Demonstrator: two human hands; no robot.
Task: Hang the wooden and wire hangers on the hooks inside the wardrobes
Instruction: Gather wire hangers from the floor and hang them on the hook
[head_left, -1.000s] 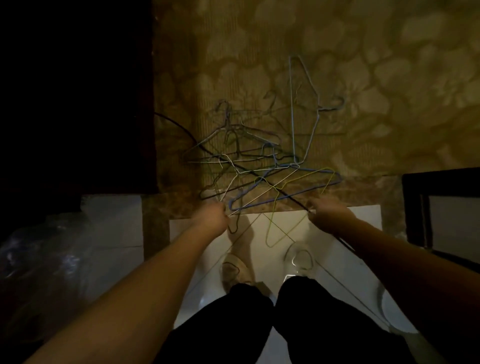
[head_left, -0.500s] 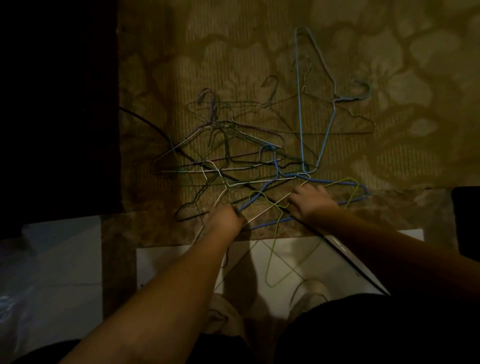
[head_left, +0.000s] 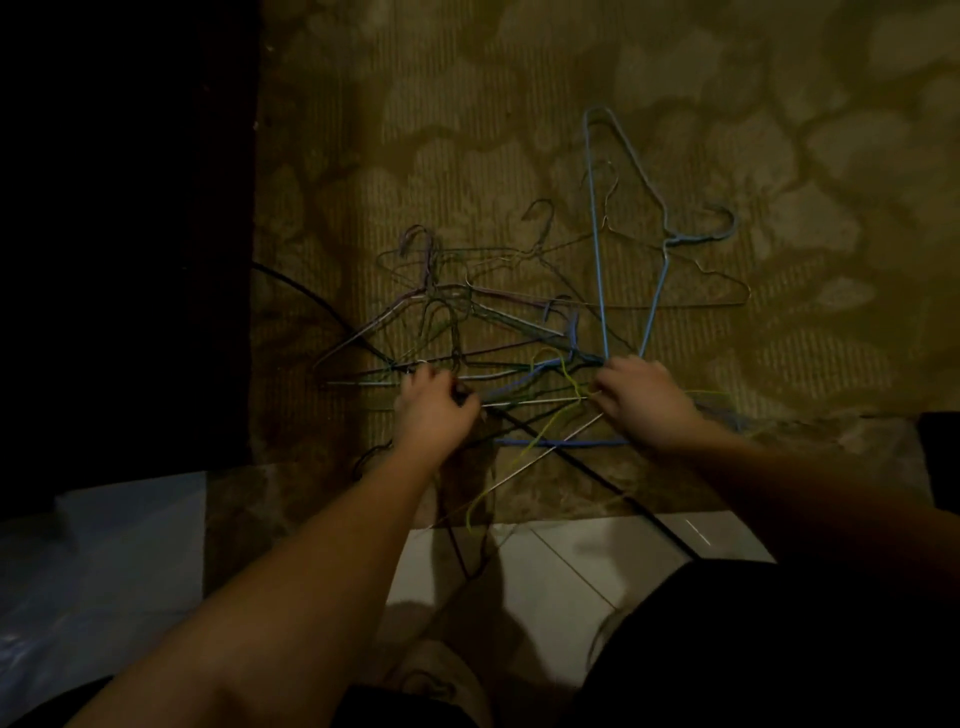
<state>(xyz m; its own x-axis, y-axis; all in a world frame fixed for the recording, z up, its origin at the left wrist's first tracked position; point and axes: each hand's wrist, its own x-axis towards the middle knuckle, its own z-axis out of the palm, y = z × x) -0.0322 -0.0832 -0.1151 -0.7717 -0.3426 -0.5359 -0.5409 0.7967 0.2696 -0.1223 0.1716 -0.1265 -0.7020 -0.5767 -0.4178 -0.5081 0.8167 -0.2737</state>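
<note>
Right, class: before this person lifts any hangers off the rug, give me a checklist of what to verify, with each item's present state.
1. Left hand gripping wire in the pile: ok.
2. Right hand on the wires: ok; its exact grip: cannot tell.
3. Hangers untangled: not ok, they cross and interlock.
4. Light blue hanger free of the pile: not ok, its lower end runs into it.
5. Black cable clear of the hangers: not ok, it passes among them.
6. Wardrobe hooks in view: not ok.

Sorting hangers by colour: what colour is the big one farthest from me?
Light blue hanger, head view.
</note>
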